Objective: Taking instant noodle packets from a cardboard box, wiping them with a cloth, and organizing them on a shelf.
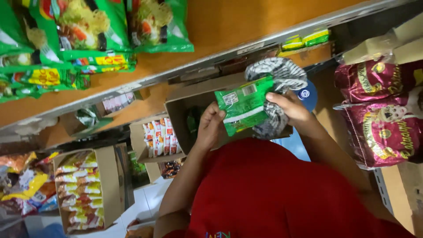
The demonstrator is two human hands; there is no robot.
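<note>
Head view, hands holding green packets, cardboard box

One view only: a head-worn camera, looking steeply down the wearer's front. The red shirt fills the lower middle of the frame, very near the lens. Both forearms rise from it toward frame centre, where the left hand and right hand sit at close range, about arm's reach. The view is rolled: the shelf edge runs as a diagonal from lower left to upper right across the top. Beyond the hands, the camera faces an open carton; floor tiles show lower left, farther off. No second view exists to share any area.
</note>
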